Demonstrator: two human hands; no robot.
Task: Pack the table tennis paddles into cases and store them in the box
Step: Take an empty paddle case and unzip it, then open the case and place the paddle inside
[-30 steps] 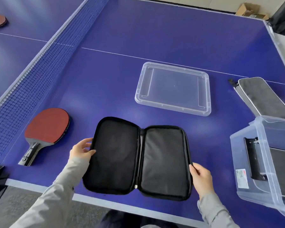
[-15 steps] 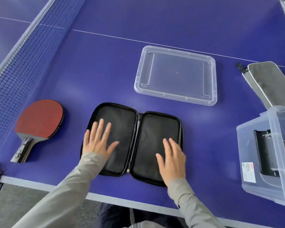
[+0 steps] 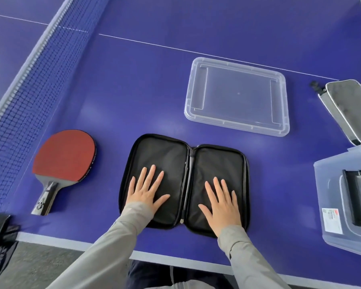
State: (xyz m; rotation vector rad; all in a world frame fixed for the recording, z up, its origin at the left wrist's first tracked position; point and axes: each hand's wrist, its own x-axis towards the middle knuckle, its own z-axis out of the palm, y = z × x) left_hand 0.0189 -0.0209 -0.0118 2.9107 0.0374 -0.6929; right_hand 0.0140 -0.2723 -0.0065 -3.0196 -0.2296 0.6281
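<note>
near the front edge of the table, between our two arms, the black case (image 3: 183, 182) lies unzipped and spread flat like a book, lining up. our left hand (image 3: 147, 189) presses flat on its left half and our right hand (image 3: 222, 203) on its right half; both have straight, spread fingers and grip nothing. we judge the step in hand to be laying the case open, ready to take a paddle.

just left of the case, apart from it, the red paddle (image 3: 65, 155) lies flat on the table with its handle pointing toward us. the next move, as we read it, calls for one hand to lift off, take that paddle by the handle and set it into one half, then fold the other half over and run the zip round.

beyond the case lies the clear lid (image 3: 237, 94), underside up. at the right edge stands the clear box (image 3: 329, 197), cut off by the frame, with something dark inside that we take for a case already packed, though we cannot be sure. past it a grey case (image 3: 348, 107) is partly hidden by the box and the frame; whether it holds a paddle we cannot tell. the net (image 3: 27, 90) runs along the left, and a dark object at the near left corner is too cropped to name.
</note>
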